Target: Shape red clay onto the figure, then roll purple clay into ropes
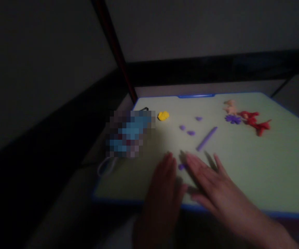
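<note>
My right hand lies palm down and flat over the white board, its fingers stretched and its thumb and little finger spread. A small purple clay-like piece shows at its fingertips, partly hidden by them. On the left, my left hand is stretched out with fingers side by side and the thumb apart, nothing visible in it. Beyond the hands lie a purple stick-shaped roll and small purple lumps.
A yellow flower-like piece lies farther back. Toward the right are a purple flower-like piece, red shaped pieces and peach-coloured pieces. A blurred blue item sits at the left edge of the blue-rimmed board.
</note>
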Motion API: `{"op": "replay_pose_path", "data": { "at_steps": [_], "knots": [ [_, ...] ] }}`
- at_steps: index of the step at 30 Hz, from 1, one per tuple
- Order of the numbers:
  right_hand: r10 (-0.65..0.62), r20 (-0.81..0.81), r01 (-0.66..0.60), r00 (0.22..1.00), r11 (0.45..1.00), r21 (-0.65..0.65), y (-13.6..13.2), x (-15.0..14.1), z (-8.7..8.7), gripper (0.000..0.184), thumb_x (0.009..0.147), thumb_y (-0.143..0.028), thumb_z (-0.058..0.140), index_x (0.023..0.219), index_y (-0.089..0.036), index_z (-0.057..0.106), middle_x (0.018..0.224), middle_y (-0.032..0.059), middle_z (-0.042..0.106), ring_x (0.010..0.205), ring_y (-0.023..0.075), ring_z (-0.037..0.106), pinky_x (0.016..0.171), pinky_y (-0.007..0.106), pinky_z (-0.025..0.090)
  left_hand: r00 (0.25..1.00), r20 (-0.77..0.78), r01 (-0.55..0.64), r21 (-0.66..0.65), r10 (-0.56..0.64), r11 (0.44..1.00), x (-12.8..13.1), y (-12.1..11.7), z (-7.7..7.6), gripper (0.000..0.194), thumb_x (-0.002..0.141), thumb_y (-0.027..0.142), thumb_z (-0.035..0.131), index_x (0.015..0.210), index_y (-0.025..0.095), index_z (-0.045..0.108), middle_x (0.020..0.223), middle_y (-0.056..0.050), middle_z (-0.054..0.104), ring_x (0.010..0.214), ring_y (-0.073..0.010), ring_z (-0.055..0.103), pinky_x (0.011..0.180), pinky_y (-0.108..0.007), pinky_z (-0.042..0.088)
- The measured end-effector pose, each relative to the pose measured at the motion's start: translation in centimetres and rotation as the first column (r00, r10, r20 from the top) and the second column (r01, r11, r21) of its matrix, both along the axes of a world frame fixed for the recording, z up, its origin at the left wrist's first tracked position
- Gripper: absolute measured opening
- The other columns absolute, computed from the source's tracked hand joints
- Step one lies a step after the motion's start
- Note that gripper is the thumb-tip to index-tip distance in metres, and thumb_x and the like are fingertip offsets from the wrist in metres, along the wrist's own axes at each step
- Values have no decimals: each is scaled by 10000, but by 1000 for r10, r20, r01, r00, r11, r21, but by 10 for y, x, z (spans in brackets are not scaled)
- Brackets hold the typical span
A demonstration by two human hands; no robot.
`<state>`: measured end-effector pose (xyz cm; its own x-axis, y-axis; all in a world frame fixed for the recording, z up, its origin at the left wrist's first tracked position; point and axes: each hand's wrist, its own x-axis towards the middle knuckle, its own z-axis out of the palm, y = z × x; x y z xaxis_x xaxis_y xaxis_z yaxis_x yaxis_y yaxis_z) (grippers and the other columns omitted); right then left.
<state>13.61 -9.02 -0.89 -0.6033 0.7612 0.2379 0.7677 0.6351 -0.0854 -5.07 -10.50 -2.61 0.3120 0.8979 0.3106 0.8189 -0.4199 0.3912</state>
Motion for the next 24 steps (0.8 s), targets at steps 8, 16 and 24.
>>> {"op": "replay_pose_path", "data": {
  "at_steps": [8, 16, 24],
  "knots": [
    [-42, 32, 44, 999, 997, -56, 3, 4, 1, 572, 956, -324, 313, 1465, -168, 106, 1507, 56, 211, 1387, 175, 233, 1146, 484, 124, 965, -244, 84, -54, -95, 995, 22, 8, 12, 559, 877, 226, 433, 1391, 55, 294, 1487, -162, 271, 1376, -250, 246, 1098, -435, 340],
    [-29, 55, 30, 998, 999, -14, 5, 2, 2, 655, 942, -454, 320, 1466, -132, 95, 1506, 92, 199, 1393, 207, 213, 1142, 509, 100, 935, -252, 239, -77, -251, 968, 4, 29, 14, 534, 911, 222, 329, 1417, 69, 250, 1514, -139, 201, 1405, -225, 139, 1135, -427, 262],
    [3, 40, -4, 999, 999, 38, 1, 5, -3, 671, 931, -462, 362, 1467, -140, 118, 1479, 111, 273, 1367, 218, 282, 1139, 503, 6, 960, -236, 122, -118, -147, 986, 15, 5, 14, 599, 847, 169, 437, 1417, 94, 269, 1508, -112, 217, 1399, -225, 167, 1131, -426, 278]
  ]
}}
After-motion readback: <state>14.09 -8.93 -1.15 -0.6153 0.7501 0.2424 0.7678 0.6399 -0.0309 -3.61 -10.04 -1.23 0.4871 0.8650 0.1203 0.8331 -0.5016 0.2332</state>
